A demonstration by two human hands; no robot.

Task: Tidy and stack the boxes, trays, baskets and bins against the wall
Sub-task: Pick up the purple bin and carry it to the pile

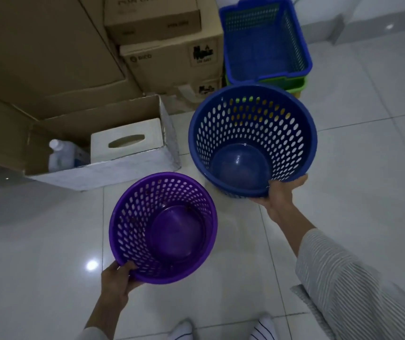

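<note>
Purple basket (163, 227) gripped at its near rim by left hand (116, 278), fingers curled over the edge; blue basket (252, 138) gripped the same way at its near rim by right hand (278, 192), thumb inside, fingers underneath. Both carried clear of the floor, mouths up and tilted toward the camera, side by side and apart. Likely step: nesting one in the other, then setting the pair by the wall. Best done by lining the rims up level, lowering the seemingly smaller purple into the blue, centring it so the tapered sides slide without catching, and easing off only once seated. Both light, thin and springy, by the look of them; a one-sided rim hold may let either swing. White glossy tiles (358, 123) underfoot, reflecting a ceiling light, probably slippery for plastic bases. Stacked cardboard boxes (172, 62) against the wall; beside them a blue crate (267, 42) nested on a green one (294, 85). Open carton (113, 165) on the floor at left, holding a white bottle (60, 153) and a white box (128, 141).
</note>
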